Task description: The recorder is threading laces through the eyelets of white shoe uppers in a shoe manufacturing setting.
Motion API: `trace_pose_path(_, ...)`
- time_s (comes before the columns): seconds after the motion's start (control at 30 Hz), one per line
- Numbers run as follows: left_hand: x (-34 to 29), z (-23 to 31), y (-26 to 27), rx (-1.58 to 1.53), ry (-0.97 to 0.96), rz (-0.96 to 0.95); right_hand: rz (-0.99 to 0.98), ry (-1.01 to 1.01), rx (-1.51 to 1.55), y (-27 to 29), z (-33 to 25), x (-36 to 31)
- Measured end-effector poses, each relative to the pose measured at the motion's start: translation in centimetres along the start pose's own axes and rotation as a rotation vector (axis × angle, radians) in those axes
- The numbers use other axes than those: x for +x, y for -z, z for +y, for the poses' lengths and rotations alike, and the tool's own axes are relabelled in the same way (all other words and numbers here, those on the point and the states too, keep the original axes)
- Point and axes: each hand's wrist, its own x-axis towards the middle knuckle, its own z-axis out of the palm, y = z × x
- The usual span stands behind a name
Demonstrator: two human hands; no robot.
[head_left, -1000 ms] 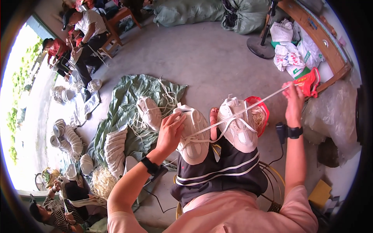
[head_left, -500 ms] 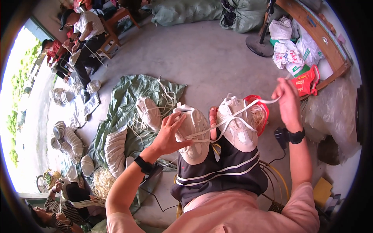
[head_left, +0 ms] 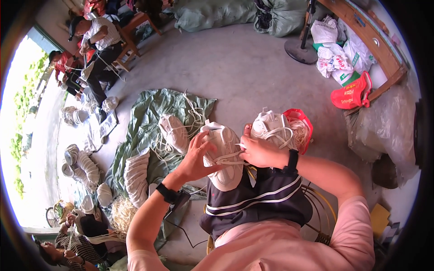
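Observation:
Two white sneakers rest on my lap, side by side. My left hand (head_left: 197, 156) grips the left sneaker (head_left: 228, 140), its fingers along the shoe's outer side and its thumb low across the laces. Over that shoe's lacing, my right hand (head_left: 264, 152) pinches a white shoelace (head_left: 240, 144) between thumb and fingertips. The right sneaker (head_left: 270, 123) lies partly hidden under my right hand and wrist, with a loose lace loop on top of it. Beside it is a red bag (head_left: 307, 121) holding a bundle of pale laces.
A green sheet (head_left: 149, 108) on the floor to the left carries another sneaker (head_left: 173, 132), loose laces and a wrapped white roll (head_left: 135, 174). More shoes and seated people handling laces are farther left. A stand base (head_left: 300, 52) and plastic bags (head_left: 337, 58) are at the far right.
My right hand has come down and left from its raised place at the right, carrying the lace to the left sneaker. My left hand has stayed on that shoe.

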Motion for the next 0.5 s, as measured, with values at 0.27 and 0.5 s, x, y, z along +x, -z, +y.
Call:
trace_pose_path(0.27, 0.2, -0.5, 0.3, -0.044, 0.016, -0.008, 0.003, -0.01, -0.112, 0.5, -0.6, 0.1)
trace_pose_path(0.5, 0.4, -1.4, 0.8, -0.096, 0.044, -0.043, -0.018, 0.012, 0.248, 2.9, -0.4, 0.6)
